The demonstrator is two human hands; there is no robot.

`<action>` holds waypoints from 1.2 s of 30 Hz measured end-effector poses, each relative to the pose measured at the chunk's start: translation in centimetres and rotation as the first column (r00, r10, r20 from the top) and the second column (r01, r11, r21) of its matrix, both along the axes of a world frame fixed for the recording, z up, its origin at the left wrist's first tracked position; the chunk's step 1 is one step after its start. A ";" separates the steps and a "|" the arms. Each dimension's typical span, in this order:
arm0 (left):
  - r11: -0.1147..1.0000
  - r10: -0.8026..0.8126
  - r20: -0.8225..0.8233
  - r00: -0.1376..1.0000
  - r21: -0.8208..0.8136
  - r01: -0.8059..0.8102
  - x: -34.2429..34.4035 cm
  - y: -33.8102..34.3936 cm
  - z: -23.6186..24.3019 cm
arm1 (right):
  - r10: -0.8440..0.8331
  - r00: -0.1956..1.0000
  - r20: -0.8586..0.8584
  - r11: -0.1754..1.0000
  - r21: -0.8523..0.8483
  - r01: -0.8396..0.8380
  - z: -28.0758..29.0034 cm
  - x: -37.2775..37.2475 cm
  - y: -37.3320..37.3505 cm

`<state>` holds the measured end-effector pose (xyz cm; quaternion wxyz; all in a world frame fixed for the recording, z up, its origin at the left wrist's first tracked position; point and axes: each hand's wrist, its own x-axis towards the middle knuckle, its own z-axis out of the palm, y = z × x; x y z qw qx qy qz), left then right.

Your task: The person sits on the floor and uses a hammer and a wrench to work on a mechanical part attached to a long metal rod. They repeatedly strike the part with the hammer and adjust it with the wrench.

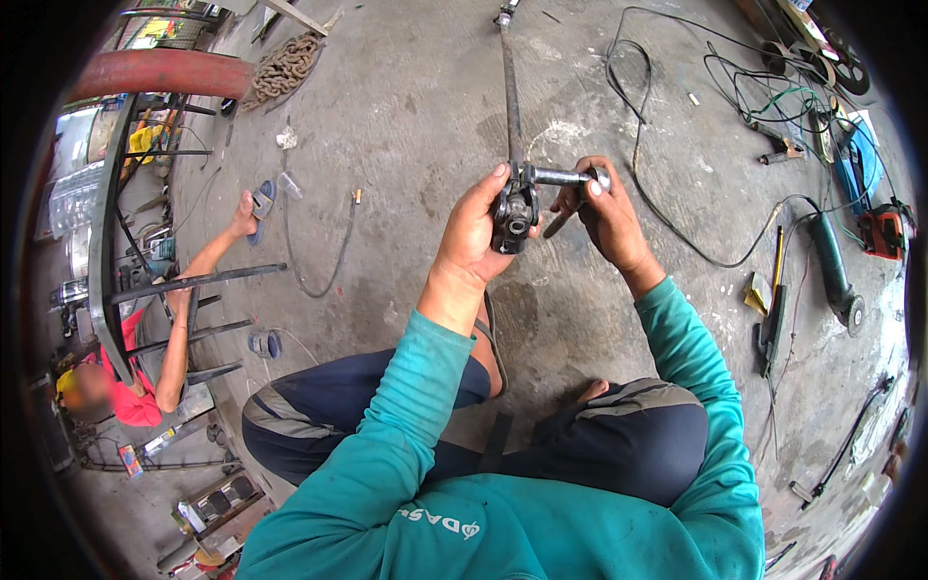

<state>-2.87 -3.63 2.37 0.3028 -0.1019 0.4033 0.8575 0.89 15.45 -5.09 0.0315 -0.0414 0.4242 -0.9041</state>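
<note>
My left hand [469, 232] is closed around a dark, greasy universal joint [517, 215] at the near end of a long metal shaft [510, 92]. The shaft stretches away from me over the concrete floor. In my right hand [619, 227] is a ratchet wrench [599, 178], gripped at its round head, with the handle slanting down to the left under the fingers. A shiny socket piece runs from the wrench head to the side of the joint and appears to meet it. The exact contact is too small to make out.
A green angle grinder [833, 266] lies at the right near tangled black cables [638, 145] and an orange-and-black device [882, 232]. At the left are a dark metal frame [108, 251], a rusty chain [283, 70] and a seated person [135, 387]. A sandal [263, 343] and a hose [329, 290] lie between.
</note>
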 end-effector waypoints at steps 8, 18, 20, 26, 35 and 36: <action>1.000 0.003 -0.004 1.000 0.025 -0.003 0.0 -0.2 0.4 | -0.099 0.972 -0.212 0.884 0.430 0.184 0.3 -0.4 0.1; 1.000 -0.007 -0.009 1.000 0.027 0.008 0.2 -0.3 -0.3 | -0.020 0.994 -0.105 0.949 0.312 0.052 -0.1 0.4 0.2; 1.000 -0.005 -0.022 1.000 0.021 0.006 0.3 -0.3 -0.8 | -0.058 0.994 -0.088 0.934 0.348 0.085 0.1 0.8 0.1; 0.999 -0.008 -0.046 0.999 0.044 0.010 0.4 0.3 -1.6 | -0.143 0.989 -0.030 0.923 0.355 0.145 0.1 1.3 -0.1; 0.999 -0.004 -0.054 0.999 0.037 0.006 0.8 -0.3 -2.5 | -0.130 0.978 0.164 0.958 0.277 0.081 2.2 2.0 -0.9; 0.999 -0.002 -0.059 0.998 0.032 0.004 0.9 -0.2 -2.7 | -0.117 0.960 0.253 0.969 0.239 0.055 2.5 2.1 -0.9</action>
